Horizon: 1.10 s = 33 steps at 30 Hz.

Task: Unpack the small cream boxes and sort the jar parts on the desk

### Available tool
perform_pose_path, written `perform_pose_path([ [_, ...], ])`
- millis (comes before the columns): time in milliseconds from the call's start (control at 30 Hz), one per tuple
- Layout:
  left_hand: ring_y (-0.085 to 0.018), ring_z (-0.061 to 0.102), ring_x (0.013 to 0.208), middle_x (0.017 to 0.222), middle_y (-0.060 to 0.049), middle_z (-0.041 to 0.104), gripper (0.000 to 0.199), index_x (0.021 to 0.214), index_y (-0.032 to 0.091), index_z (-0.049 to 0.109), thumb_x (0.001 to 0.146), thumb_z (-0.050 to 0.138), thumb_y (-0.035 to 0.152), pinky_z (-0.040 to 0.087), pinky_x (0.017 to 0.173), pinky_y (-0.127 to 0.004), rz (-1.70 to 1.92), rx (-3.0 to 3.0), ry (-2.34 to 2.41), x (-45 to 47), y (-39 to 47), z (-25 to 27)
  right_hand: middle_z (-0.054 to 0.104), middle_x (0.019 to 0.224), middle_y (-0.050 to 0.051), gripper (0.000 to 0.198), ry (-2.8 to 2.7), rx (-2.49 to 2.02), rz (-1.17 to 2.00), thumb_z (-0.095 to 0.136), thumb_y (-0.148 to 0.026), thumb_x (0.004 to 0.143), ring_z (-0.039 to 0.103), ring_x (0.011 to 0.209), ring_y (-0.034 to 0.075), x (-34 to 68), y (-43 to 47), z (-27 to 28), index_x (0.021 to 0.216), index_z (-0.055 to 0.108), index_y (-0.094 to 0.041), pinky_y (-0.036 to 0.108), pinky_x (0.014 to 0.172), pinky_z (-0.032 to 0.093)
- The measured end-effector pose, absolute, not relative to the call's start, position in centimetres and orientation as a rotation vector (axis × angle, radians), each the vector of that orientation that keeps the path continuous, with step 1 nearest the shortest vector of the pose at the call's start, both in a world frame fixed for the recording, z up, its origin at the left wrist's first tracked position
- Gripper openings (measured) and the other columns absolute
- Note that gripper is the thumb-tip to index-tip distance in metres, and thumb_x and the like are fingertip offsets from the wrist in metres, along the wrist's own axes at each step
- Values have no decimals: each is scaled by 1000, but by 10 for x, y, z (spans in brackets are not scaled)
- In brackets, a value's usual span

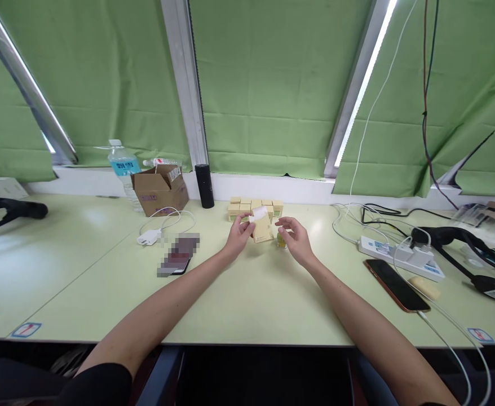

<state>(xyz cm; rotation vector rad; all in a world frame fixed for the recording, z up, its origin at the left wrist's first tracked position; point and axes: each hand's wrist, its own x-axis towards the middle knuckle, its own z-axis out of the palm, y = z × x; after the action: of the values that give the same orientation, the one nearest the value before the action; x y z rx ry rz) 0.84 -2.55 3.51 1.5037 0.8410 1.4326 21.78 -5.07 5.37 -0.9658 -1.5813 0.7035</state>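
My left hand point(239, 232) grips a small cream-coloured cardboard box point(263, 230) between thumb and fingers. The box is tilted, and a pale flap stands up at its upper end. My right hand point(295, 239) is just to the right of the box, with its thumb and forefinger apart. A small yellow-green container point(280, 242) shows beside the right thumb, partly hidden by it; whether they touch I cannot tell. Behind both hands stand several similar small boxes point(234, 212) in rows.
To the left are a phone point(180, 256), a white charger point(149, 237), an open brown carton point(163, 194), a water bottle point(124, 167) and a black cylinder point(204, 187). Right: a power strip point(374, 246), another phone point(395, 285), loose cables and a black strap-like device point(446, 237).
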Motion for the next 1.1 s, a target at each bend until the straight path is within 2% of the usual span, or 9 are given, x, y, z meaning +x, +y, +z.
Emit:
perform_pose_path([
  [133, -21, 73, 81, 90, -4, 75, 62, 126, 23, 46, 87, 65, 68, 58, 71, -33, 1391, 1379, 787, 14, -33, 45, 70, 111, 8, 53, -1369, -757, 1333, 72, -61, 83, 68, 94, 22, 204, -58, 53, 121, 62, -25, 32, 64, 60],
  [300, -22, 73, 87, 112, -10, 75, 53, 120, 23, 48, 91, 59, 67, 58, 69, -32, 1360, 1498, 879, 21, -41, 44, 73, 101, 8, 50, -1283, -586, 1720, 74, -62, 82, 70, 89, 23, 198, -66, 54, 110, 66, -21, 34, 67, 60],
  [433, -24, 72, 98, 131, -14, 67, 38, 122, 24, 50, 101, 46, 55, 60, 79, -40, 1400, 1830, 1105, 19, -50, 42, 72, 96, 7, 44, -1223, -639, 1692, 76, -55, 82, 68, 81, 20, 202, -66, 58, 107, 65, -20, 30, 61, 56],
  [533, -32, 61, 128, 145, -16, 59, 38, 134, 24, 49, 100, 52, 42, 49, 106, -53, 1466, 2376, 1110, 17, -63, 44, 70, 94, 4, 43, -1098, -683, 1596, 83, -50, 79, 66, 77, 17, 204, -64, 59, 104, 62, -22, 28, 57, 53],
  [600, -35, 53, 136, 153, -16, 52, 45, 139, 25, 48, 97, 58, 38, 43, 112, -56, 1378, 2685, 1021, 21, -72, 46, 68, 91, 1, 48, -1009, -737, 1528, 88, -47, 75, 65, 74, 16, 203, -64, 59, 103, 57, -24, 26, 54, 50],
  [733, -34, 56, 131, 160, -15, 44, 50, 147, 30, 43, 99, 55, 25, 48, 104, -55, 1276, 2750, 1091, 31, -80, 40, 66, 90, -2, 57, -968, -797, 1495, 88, -50, 74, 64, 73, 16, 199, -68, 58, 108, 49, -28, 25, 52, 50],
  [900, -27, 64, 118, 136, -14, 62, 44, 141, 24, 41, 98, 50, 19, 54, 97, -45, 1518, 2339, 1082, 34, -70, 31, 69, 98, -1, 54, -1030, -638, 1562, 81, -62, 76, 64, 81, 18, 201, -71, 60, 105, 49, -30, 27, 57, 52],
  [967, -24, 66, 109, 133, -12, 63, 42, 137, 25, 42, 96, 52, 20, 54, 93, -42, 1512, 2202, 1076, 34, -69, 33, 69, 97, -2, 57, -1025, -630, 1544, 86, -56, 72, 63, 81, 18, 203, -69, 58, 107, 49, -31, 28, 58, 52],
  [1100, -23, 65, 109, 132, -10, 64, 39, 131, 25, 44, 95, 57, 24, 52, 95, -42, 1461, 2055, 1039, 37, -75, 38, 70, 92, -3, 65, -1043, -694, 1473, 93, -44, 66, 63, 76, 16, 203, -65, 50, 112, 48, -30, 27, 58, 51],
])
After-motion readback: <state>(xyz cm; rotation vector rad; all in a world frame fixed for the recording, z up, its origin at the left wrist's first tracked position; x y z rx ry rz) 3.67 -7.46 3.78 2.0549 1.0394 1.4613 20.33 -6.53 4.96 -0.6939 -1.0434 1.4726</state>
